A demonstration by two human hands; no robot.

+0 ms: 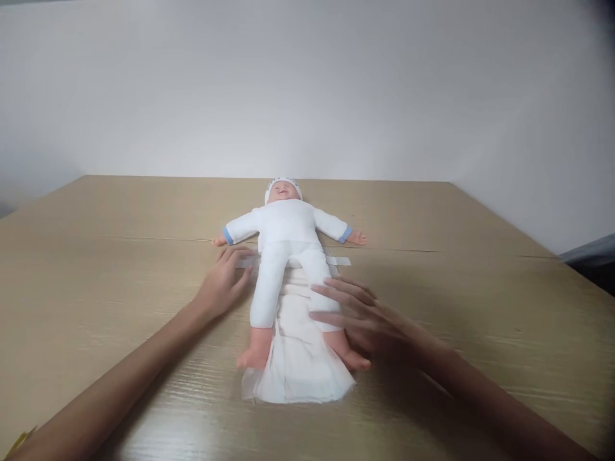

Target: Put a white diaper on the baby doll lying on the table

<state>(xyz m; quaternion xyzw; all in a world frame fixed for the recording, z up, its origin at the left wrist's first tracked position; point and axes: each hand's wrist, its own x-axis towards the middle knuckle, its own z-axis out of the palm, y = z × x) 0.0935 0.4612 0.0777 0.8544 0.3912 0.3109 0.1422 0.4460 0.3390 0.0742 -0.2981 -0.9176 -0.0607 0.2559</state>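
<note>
A baby doll (pixel 288 221) in a white outfit with blue cuffs and a white cap lies on its back, arms spread and feet toward me. Under its hips and between its legs stretches an unfolded white diaper (pixel 293 333), with a fastening tab (pixel 341 261) sticking out on each side. My left hand (pixel 225 278) rests beside the doll's hip at the left tab, thumb and fingers apart; whether it touches the tab I cannot tell. Fingers spread and slightly blurred, my right hand (pixel 358 310) is over the doll's leg on the right.
The doll and diaper lie on a wide wooden table (pixel 120 282) with a seam running across it. Behind the table's far edge rises a plain pale wall (pixel 288 89). Something dark (pixel 593 259) shows beyond the right edge.
</note>
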